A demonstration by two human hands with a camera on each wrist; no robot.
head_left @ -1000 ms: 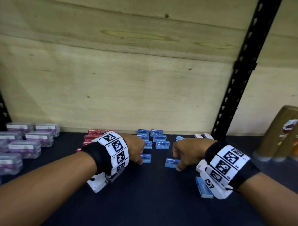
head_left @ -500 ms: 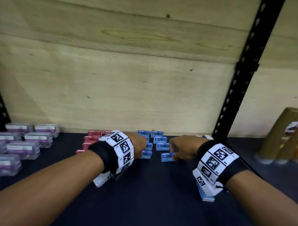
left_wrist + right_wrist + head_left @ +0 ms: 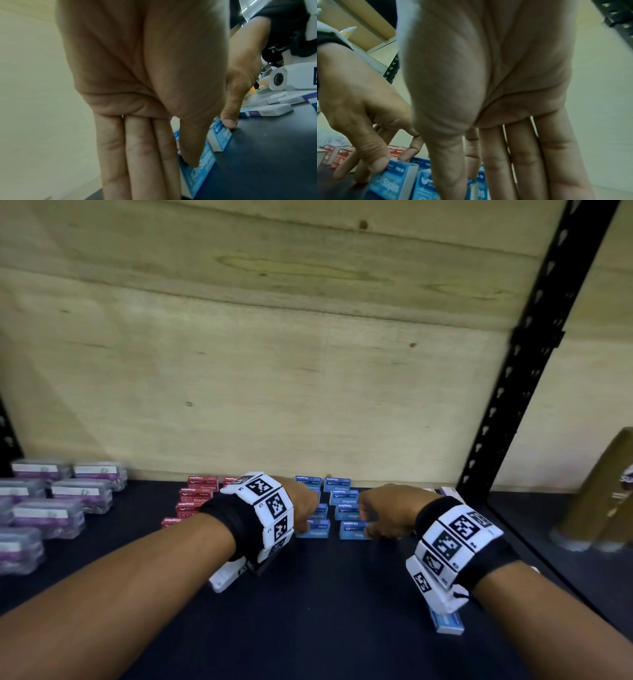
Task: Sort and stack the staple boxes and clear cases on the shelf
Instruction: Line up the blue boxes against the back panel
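Blue staple boxes lie in two columns at the back of the dark shelf (image 3: 325,611). My left hand (image 3: 303,520) pinches the front blue box of the left column (image 3: 317,532), thumb on its near edge and a finger behind it. My right hand (image 3: 371,527) holds the front blue box of the right column (image 3: 352,531) down on the shelf, thumb at its near end. Red staple boxes (image 3: 195,501) sit in a stack-like row left of the blue ones. Several clear cases (image 3: 51,508) with purple labels are grouped at the far left.
A lone blue box (image 3: 448,623) lies near the front, under my right wrist. White and purple boxes (image 3: 450,491) sit behind my right hand. A black slotted upright (image 3: 513,378) rises at the right, with brown cylinders (image 3: 599,491) beyond it. A plywood back wall closes the shelf.
My right hand carried a blue box back and set it at the front of the right column. The left hand stayed on the left column's front box.
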